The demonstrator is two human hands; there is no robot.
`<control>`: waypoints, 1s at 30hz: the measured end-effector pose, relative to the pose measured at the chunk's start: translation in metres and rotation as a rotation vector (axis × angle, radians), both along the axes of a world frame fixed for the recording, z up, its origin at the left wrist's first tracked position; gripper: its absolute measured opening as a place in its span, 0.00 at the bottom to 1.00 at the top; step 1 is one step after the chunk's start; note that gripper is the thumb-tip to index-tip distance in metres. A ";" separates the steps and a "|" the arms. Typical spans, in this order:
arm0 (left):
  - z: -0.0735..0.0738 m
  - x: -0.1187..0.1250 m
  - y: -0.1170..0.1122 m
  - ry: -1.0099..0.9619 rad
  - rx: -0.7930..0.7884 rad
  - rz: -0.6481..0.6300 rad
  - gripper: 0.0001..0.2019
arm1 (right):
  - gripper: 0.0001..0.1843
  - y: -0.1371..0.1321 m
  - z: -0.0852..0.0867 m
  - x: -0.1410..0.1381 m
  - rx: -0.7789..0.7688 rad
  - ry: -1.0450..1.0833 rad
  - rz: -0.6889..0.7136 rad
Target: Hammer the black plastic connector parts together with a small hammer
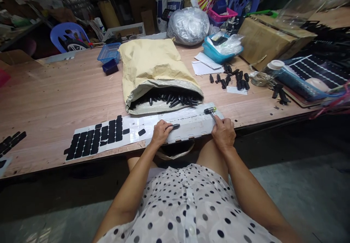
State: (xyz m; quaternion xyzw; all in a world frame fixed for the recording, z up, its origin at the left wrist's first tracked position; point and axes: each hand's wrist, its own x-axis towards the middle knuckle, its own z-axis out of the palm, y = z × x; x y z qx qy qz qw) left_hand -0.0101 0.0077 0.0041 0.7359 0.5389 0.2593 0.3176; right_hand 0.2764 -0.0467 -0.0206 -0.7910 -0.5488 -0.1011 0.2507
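Your dotted shirt [188, 206] is nearest, at six o'clock, and both bare arms go forward from it to the edge of the wooden table [82, 86]. Your left hand [160, 131] has its fingertips pressed together, pinching one end of a small black piece [175, 126]. This piece points to three o'clock from your fingers and is over the pale board [188, 130]; whether it touches the surface, I cannot tell. Your right hand [224, 131] is closed around the handle of a hammer [210, 110]. The hammer's head is at eleven o'clock from that hand, over the right end of the board, apart from the piece.

At eleven o'clock from your hands, a yellowish sack [153, 58] lies with its mouth towards you, and many dark pieces [175, 100] show inside. At nine o'clock, flat black pads [84, 141] are placed in rows on a white sheet [111, 147]. Between one and two o'clock, loose black parts [240, 80] lie in a group, and farther in the same direction stands a cardboard box [273, 38]. Between ten and eleven o'clock, behind the pads, there is a blue basket [108, 53].
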 end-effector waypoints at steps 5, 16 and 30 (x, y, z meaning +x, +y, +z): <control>-0.001 0.000 -0.004 0.003 0.019 0.005 0.09 | 0.22 0.000 0.015 0.008 -0.029 0.191 0.017; -0.001 0.001 -0.003 -0.007 -0.009 0.000 0.09 | 0.19 -0.042 0.049 -0.074 0.083 0.581 0.563; -0.003 0.003 -0.002 -0.035 -0.002 -0.017 0.10 | 0.22 -0.047 0.041 -0.083 0.120 0.360 0.609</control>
